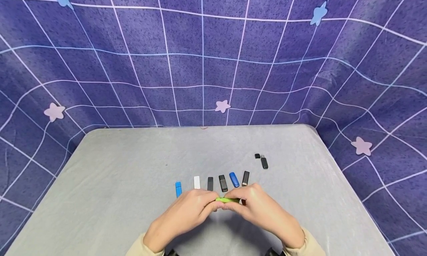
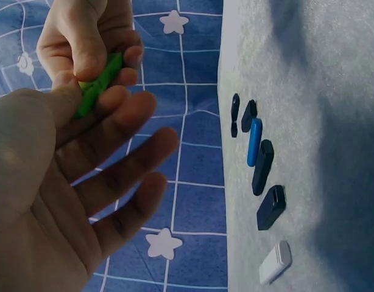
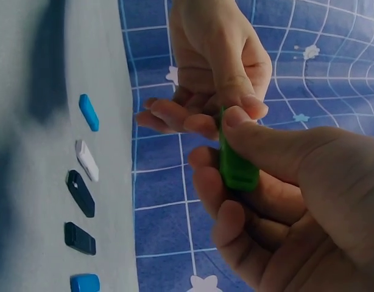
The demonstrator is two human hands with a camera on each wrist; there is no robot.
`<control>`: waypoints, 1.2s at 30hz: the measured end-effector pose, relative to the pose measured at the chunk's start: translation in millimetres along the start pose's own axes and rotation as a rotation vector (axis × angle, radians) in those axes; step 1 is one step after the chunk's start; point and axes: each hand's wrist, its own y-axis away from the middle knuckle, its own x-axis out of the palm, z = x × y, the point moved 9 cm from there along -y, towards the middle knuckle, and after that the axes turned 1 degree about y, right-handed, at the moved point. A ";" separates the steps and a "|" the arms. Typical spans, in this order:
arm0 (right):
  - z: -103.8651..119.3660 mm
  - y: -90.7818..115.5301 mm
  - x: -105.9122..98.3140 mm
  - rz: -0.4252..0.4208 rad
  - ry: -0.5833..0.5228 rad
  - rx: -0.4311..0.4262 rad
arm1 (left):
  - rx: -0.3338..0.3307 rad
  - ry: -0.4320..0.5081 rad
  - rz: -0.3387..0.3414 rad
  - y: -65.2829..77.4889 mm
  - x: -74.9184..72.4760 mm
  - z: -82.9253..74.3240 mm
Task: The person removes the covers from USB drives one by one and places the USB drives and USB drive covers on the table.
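Observation:
Both hands hold a bright green USB stick [image 1: 230,200] between them, raised above the grey table. My left hand [image 1: 190,209] pinches one end between thumb and index finger; its other fingers are spread in the left wrist view. My right hand [image 1: 261,208] grips the other end, thumb on top and fingers curled beneath. Fingertips cover part of the green USB stick [image 3: 240,161], and the two thumbs nearly meet in the right wrist view. Whether its cap is on I cannot tell. Something dark shows just below the right fingers in the head view, mostly hidden.
Beyond the hands lies a row of USB sticks: light blue [image 1: 178,189], white [image 1: 197,182], several black ones such as one black stick [image 1: 223,183], and a dark blue one [image 1: 234,179]. Farther right, an uncapped black stick [image 1: 264,162] lies beside its cap [image 1: 257,156]. Purple gridded cloth [image 1: 186,70] surrounds the table.

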 end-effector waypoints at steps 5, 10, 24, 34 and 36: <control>2.7 -0.2 -0.9 0.002 -0.029 -0.040 | 0.108 -0.060 -0.018 1.7 -4.9 -6.0; 3.8 1.1 -1.3 0.001 -0.030 -0.059 | 0.148 -0.052 -0.017 2.0 -7.7 -9.0; 0.7 3.0 -0.4 0.011 -0.052 -0.047 | 0.091 -0.046 0.020 -0.3 -5.2 -3.2; -6.3 3.6 -1.1 0.018 -0.077 0.038 | 0.034 -0.031 0.002 -2.0 -4.9 -0.4; -6.0 3.2 -1.5 0.011 -0.067 0.034 | 0.019 -0.014 -0.014 -1.3 -6.1 0.6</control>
